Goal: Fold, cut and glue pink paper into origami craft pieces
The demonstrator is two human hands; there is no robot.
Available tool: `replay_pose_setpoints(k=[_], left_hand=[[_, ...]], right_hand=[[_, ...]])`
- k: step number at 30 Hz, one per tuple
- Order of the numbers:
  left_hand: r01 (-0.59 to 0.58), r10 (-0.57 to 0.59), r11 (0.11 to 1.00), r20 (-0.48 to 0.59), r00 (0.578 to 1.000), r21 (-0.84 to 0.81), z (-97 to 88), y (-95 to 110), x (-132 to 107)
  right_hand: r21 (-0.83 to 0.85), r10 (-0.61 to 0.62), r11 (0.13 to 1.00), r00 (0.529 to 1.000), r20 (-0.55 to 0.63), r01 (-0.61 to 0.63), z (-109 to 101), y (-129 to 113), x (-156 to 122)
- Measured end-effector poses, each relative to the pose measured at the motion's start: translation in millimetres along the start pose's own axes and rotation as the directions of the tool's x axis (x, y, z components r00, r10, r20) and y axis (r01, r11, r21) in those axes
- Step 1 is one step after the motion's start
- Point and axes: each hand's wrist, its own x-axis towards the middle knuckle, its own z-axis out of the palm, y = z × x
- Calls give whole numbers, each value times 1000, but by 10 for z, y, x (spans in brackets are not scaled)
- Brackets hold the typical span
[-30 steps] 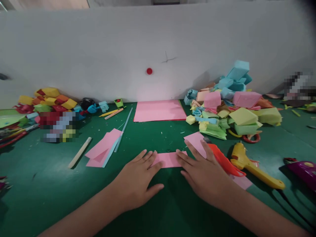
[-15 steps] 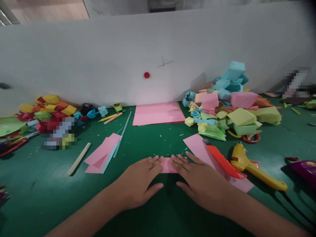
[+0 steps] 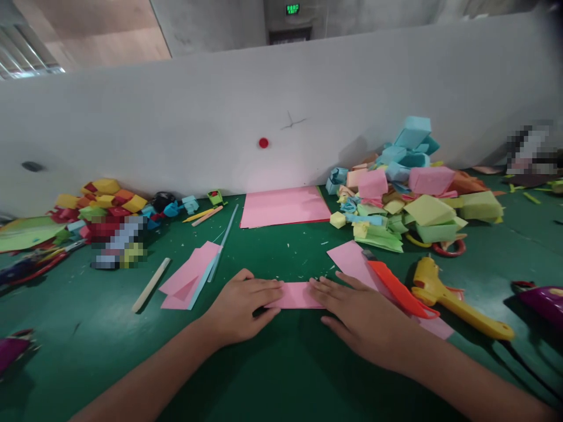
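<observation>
In the head view, taking the strip as the clock's centre and twelve as straight away from the person, the pink strip [image 3: 295,296] lies flat on the green table [image 3: 281,375], between the two hands. The left hand [image 3: 241,308] comes in from nine, its fingers close together over the strip's left end and its thumb apart at the near edge; whether that thumb pinches the paper cannot be told. The right hand [image 3: 358,313] comes in from three, palm down, fingers spread over the right end, thumb off the near edge, pinching nothing visible.

The strip looks like thin paper or light card: it should be very light, bendable, quick to take a crease and easy to tear or scuff. It will probably slide on the smooth table unless pressed. The two short ends seem the best places to hold it, with light, flat fingertips; a hard pinch in the middle could buckle it.

Pink sheets [image 3: 285,208] lie at twelve, folded papers [image 3: 187,278] between nine and ten, and a red cutter [image 3: 400,287] at three, with a glue gun [image 3: 461,308] beyond it.
</observation>
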Motion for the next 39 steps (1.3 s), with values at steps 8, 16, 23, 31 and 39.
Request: replay_pose_setpoints(k=[8,16,23,31,39], left_hand=[[60,-63,998,-109,992,-32,54,-50,-16],[68,-52,997,-301,952,43,81,-29,-32],[28,-14,982,-76,997,186,77,-5,-51],[111,-100,988,-103,990,105,111,-24,-48],[-48,65,997,-303,951,64,104,-50,-68]], right_hand=[[78,-27,997,1000,-7,27,-146,72,-23],[29,120,993,977,-178,-116,-162,128,0],[240,258,947,951,-170,-214,-149,138,2],[286,162,951,977,-139,-117,-152,116,7],[185,227,963,961,-156,-197,-126,152,3]])
